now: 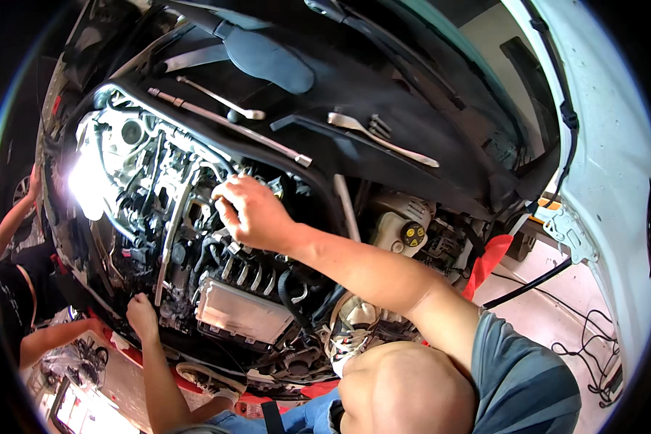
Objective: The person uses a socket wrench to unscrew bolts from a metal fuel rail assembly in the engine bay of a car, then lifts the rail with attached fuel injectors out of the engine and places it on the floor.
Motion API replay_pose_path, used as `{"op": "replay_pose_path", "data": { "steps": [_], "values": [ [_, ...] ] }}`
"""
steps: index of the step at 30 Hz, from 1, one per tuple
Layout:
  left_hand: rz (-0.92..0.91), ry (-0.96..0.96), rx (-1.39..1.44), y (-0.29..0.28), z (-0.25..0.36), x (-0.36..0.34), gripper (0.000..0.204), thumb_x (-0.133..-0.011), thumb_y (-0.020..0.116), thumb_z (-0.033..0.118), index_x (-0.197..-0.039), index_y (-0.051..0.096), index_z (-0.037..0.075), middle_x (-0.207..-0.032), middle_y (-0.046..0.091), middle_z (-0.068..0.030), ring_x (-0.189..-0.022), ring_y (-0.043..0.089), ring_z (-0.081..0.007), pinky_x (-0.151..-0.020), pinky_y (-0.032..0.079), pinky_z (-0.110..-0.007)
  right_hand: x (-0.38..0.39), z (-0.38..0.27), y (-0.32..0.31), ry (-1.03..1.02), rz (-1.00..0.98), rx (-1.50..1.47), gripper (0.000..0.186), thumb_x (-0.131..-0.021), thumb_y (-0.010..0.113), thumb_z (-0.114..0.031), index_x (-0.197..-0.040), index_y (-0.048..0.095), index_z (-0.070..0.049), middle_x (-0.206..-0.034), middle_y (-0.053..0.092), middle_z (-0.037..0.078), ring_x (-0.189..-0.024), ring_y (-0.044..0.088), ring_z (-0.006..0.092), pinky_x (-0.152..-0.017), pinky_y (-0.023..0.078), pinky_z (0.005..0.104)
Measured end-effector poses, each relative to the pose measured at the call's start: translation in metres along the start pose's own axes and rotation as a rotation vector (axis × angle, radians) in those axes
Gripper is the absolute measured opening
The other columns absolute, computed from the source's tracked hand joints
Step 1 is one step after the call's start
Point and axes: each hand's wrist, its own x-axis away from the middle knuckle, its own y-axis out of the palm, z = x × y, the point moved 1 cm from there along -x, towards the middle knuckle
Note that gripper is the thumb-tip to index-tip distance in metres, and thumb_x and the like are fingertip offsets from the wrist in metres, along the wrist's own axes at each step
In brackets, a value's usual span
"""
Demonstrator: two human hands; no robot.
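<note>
My right hand is over the rear middle of the exposed engine, its fingers curled in and whatever they grip hidden. Closed too, my left hand is low at the engine's front side, beside the end of a long metal rail; what its fingers hold does not show. Between my forearms lies a flat silvery module with a row of curved pipes behind it. On the black cowl beyond the engine rest a long extension bar, a thinner ratchet, a larger ratchet and several small sockets.
A reservoir with a black and yellow cap sits right of my right forearm, near a silvery bar. At the far left another person's arms reach toward the car. A bright lamp glares at left. Cables trail over the floor at right.
</note>
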Motion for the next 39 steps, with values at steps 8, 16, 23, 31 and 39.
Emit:
{"op": "replay_pose_path", "data": {
  "steps": [8,16,23,31,39],
  "values": [
    [0.125,1.232,0.525,-0.112,0.370,0.120,0.009,-0.083,0.059,0.007,-0.088,0.053,0.002,-0.084,0.056,-0.0121,-0.079,0.058,-0.0277,-0.072,0.046,-0.039,0.017,0.019,-0.007,-0.018,0.124,0.058,0.018,-0.079,0.061,-0.005,-0.096,0.057,-0.003,-0.089,0.058,0.013,-0.084,0.055,0.0306,-0.080,0.046,0.0387],
    [0.107,1.271,0.421,-0.042,0.474,0.088,0.020,-0.081,0.064,0.024,-0.093,0.062,0.008,-0.093,0.056,-0.0107,-0.092,0.055,-0.0283,-0.079,0.043,-0.040,-0.006,-0.013,0.007,-0.039,-0.191,0.054,0.011,-0.080,0.058,-0.002,-0.091,0.057,0.000,-0.088,0.058,0.014,-0.085,0.055,0.0301,-0.076,0.046,0.0382],
    [0.307,0.657,0.863,-0.065,0.258,0.109,0.018,-0.086,0.059,0.014,-0.102,0.059,0.005,-0.097,0.057,-0.0131,-0.090,0.053,-0.0299,-0.083,0.039,-0.040,-0.005,-0.005,-0.002,-0.131,-0.063,0.335,0.014,-0.079,0.060,-0.001,-0.093,0.060,-0.002,-0.088,0.060,0.015,-0.087,0.057,0.0316,-0.082,0.046,0.0362],
    [0.263,-0.237,0.554,0.051,-0.055,0.072,0.046,-0.072,0.060,0.009,-0.115,0.052,-0.002,-0.110,0.057,-0.0194,-0.105,0.050,-0.0387,-0.096,0.038,-0.045,-0.045,-0.065,0.125,-0.544,-0.843,0.491,0.032,-0.081,0.061,-0.011,-0.110,0.055,0.001,-0.097,0.058,0.018,-0.093,0.057,0.0352,-0.083,0.046,0.0434],
    [-0.204,-0.285,0.454,0.050,-0.028,0.042,0.055,-0.076,0.059,0.020,-0.128,0.050,0.005,-0.125,0.053,-0.0131,-0.121,0.038,-0.0354,-0.103,0.029,-0.047,0.048,-0.079,0.242,-0.062,-0.955,0.639,0.028,-0.079,0.059,-0.017,-0.096,0.052,0.005,-0.099,0.056,0.023,-0.092,0.058,0.0382,-0.082,0.048,0.0451]
  ]
}}
